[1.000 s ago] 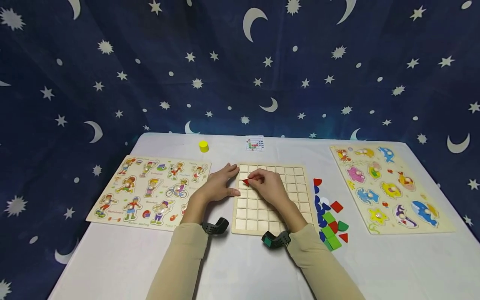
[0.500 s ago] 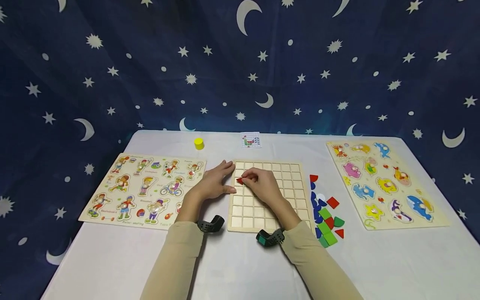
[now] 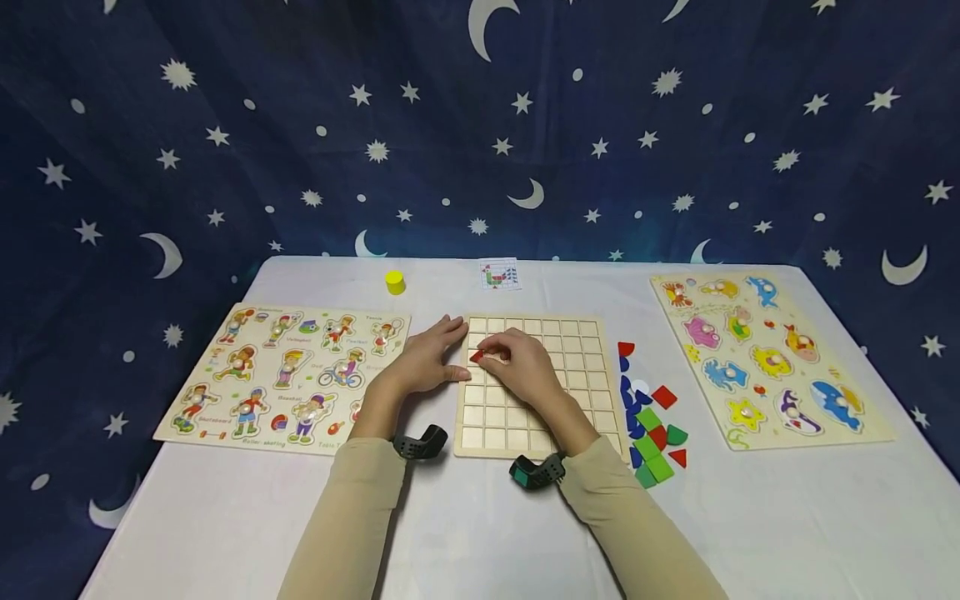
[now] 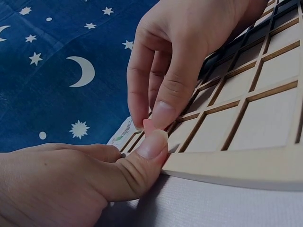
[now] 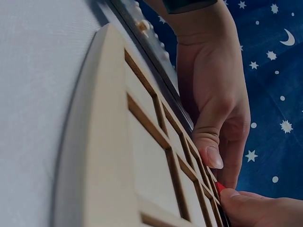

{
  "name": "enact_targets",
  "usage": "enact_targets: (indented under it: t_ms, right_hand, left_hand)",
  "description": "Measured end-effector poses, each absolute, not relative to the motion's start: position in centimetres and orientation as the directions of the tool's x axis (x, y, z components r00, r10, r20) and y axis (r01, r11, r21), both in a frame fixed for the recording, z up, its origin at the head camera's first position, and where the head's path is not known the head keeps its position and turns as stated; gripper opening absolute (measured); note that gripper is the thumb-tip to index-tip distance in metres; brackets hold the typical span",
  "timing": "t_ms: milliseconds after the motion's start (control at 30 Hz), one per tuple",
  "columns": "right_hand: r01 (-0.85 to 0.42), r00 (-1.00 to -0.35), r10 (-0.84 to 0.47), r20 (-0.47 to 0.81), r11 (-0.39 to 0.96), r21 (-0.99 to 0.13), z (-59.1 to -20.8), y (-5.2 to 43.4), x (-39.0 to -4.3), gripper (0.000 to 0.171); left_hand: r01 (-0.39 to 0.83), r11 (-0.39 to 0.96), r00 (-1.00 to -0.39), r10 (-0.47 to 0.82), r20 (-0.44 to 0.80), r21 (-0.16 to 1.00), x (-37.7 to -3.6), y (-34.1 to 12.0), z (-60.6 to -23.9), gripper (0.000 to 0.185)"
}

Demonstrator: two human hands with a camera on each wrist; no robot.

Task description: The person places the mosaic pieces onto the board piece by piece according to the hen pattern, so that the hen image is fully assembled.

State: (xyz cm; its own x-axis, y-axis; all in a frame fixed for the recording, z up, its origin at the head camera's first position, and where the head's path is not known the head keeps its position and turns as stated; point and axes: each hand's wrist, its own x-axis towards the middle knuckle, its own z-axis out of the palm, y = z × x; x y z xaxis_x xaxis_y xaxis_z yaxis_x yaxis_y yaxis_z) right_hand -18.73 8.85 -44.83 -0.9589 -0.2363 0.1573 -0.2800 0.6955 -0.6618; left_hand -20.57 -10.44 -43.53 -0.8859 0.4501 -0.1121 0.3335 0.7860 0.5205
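Observation:
A wooden grid board (image 3: 551, 392) lies at the table's middle. My right hand (image 3: 487, 353) pinches a small red triangle piece (image 3: 476, 356) over a cell in the board's left column, near the far end. In the left wrist view the fingertips (image 4: 163, 111) hold the red piece (image 4: 147, 126) just above the grid (image 4: 255, 132). My left hand (image 3: 448, 354) lies flat beside the board, and its thumb (image 4: 142, 156) presses the board's left edge. The right wrist view shows the board's edge (image 5: 109, 142), the left hand (image 5: 218, 104) and the red piece (image 5: 220, 187).
A sports-figures peg puzzle (image 3: 288, 375) lies at the left and a sea-animal peg puzzle (image 3: 765, 358) at the right. Several loose red, blue and green pieces (image 3: 648, 421) sit right of the board. A yellow cylinder (image 3: 394, 282) and a pattern card (image 3: 499, 274) are at the far edge.
The right hand has shifted the red triangle slightly left, closer to the board's left column. The left hand stays at the board's edge. The head view drifted a little.

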Motion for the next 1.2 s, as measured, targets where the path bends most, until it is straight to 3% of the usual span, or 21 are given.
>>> enact_targets:
  t_ms: [1033,1200]
  right_hand:
    - [-0.279,-0.960,-0.206,0.189,0.756,-0.593,-44.51,8.50,-18.20,0.030]
    - [-0.264,-0.964,-0.213,0.157,0.754,-0.601,-43.93,8.86,-18.40,0.046]
  left_hand:
    - [0.331,0.784,-0.888,0.446,-0.106,0.525,-20.59,-10.48,-43.38,0.084]
    - [0.336,0.784,-0.885,0.452,-0.109,0.523,-20.58,-10.35,-43.40,0.084]
